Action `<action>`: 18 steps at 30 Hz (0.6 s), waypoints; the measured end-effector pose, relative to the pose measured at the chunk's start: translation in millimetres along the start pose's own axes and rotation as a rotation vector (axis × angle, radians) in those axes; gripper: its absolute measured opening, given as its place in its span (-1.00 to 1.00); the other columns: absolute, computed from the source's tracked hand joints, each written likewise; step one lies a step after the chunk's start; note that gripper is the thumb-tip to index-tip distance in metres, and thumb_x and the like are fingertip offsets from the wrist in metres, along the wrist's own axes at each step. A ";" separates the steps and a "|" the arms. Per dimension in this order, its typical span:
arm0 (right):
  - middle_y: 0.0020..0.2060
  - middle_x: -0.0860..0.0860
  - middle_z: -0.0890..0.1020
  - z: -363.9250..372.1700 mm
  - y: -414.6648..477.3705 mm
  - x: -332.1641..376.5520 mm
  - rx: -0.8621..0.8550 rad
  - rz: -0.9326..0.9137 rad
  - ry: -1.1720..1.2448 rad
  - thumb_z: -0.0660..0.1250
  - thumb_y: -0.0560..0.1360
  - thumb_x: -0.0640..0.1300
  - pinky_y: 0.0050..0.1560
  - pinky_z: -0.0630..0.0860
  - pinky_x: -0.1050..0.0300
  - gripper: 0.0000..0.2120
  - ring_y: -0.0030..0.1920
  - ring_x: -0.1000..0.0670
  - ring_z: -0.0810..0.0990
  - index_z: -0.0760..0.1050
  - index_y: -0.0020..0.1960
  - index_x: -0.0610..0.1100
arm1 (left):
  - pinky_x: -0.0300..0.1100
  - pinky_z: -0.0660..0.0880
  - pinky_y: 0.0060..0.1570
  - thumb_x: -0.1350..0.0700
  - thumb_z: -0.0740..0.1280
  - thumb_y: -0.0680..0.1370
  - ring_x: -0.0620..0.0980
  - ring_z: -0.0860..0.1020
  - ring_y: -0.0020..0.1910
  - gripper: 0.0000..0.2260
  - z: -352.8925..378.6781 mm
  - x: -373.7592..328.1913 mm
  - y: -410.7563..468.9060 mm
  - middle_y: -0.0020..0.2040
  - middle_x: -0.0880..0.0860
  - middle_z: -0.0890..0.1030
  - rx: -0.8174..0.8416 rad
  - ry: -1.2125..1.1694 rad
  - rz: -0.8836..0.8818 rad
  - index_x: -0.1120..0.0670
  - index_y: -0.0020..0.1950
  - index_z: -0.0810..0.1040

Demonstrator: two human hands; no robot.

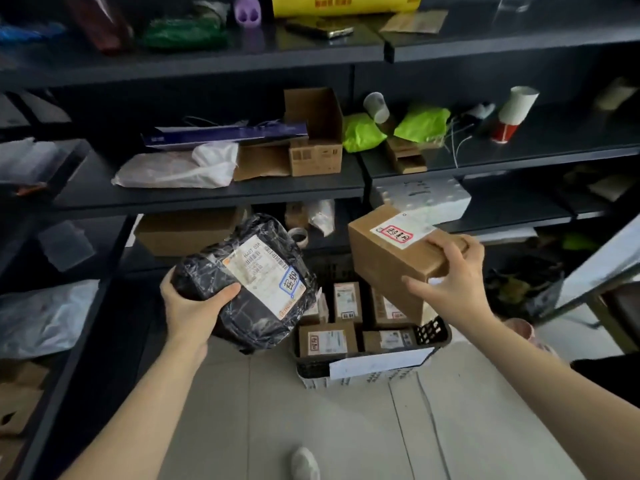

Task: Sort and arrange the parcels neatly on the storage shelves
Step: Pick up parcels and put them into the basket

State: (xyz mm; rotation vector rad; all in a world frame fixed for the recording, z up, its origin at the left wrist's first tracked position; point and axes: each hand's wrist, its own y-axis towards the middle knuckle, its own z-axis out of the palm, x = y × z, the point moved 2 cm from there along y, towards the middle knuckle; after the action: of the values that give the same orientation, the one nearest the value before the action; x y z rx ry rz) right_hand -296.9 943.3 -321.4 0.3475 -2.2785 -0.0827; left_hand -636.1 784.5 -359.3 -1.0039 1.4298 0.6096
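My left hand (pixel 192 308) grips a black plastic-wrapped parcel (pixel 249 282) with a white shipping label, held up in front of the lower shelves. My right hand (pixel 453 277) grips the near end of a brown cardboard box (pixel 391 258) with a white and red label, raised above the crate. On the floor below stands a black plastic crate (pixel 431 332) holding several small labelled cardboard parcels (pixel 327 341). Dark storage shelves (pixel 207 197) rise behind both parcels.
The middle shelf carries a white plastic bag (pixel 176 169), an open cardboard box (pixel 313 133), green bags (pixel 420 123) and paper cups (pixel 516 110). A white foam box (pixel 420 197) sits just behind the held carton. More bags fill the left shelves (pixel 41 317). Grey tiled floor (pixel 346 427) lies below.
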 end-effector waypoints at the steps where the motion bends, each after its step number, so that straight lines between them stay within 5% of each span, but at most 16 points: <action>1: 0.38 -0.02 0.10 5.4 6.2 -9.7 -0.006 0.022 0.003 0.57 0.27 -0.06 0.40 0.28 -0.03 -0.32 0.39 -0.11 0.18 0.35 0.31 0.02 | -0.03 0.44 0.17 0.20 0.61 0.24 -0.03 0.44 0.20 -0.12 11.6 5.6 7.8 0.24 -0.03 0.41 0.002 -0.001 -0.011 -0.12 0.41 0.21; 7: 0.32 0.02 0.14 54.6 43.5 -56.1 -0.001 0.158 -0.001 0.55 0.27 -0.02 0.31 0.37 -0.01 -0.34 0.33 -0.08 0.25 0.36 0.30 0.04 | 0.02 0.42 0.25 0.20 0.61 0.23 -0.01 0.44 0.22 -0.11 66.6 41.7 71.1 0.28 -0.01 0.40 0.031 0.059 -0.073 -0.12 0.41 0.20; 12: 0.31 -0.02 0.16 113.3 74.4 -81.7 0.088 0.240 -0.024 0.55 0.25 -0.08 0.22 0.30 0.20 -0.35 0.31 -0.08 0.27 0.38 0.28 -0.01 | -0.06 0.40 0.23 0.21 0.60 0.25 -0.03 0.43 0.24 -0.11 99.6 67.5 125.2 0.26 -0.04 0.39 0.033 0.093 -0.081 -0.08 0.44 0.18; 18: 0.29 -0.02 0.16 181.6 75.5 -130.7 0.229 0.341 0.022 0.53 0.19 -0.06 0.28 0.26 0.17 -0.32 0.34 -0.11 0.21 0.38 0.26 0.04 | -0.09 0.40 0.22 0.24 0.59 0.26 -0.06 0.42 0.24 -0.11 128.7 107.6 161.2 0.31 -0.02 0.39 0.080 0.127 -0.094 -0.07 0.45 0.18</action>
State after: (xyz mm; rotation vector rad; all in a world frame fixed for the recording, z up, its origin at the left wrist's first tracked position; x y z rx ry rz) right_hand -365.6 1042.2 -524.5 0.0722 -2.2971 0.3565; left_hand -696.5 948.3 -513.1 -1.0557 1.4974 0.4231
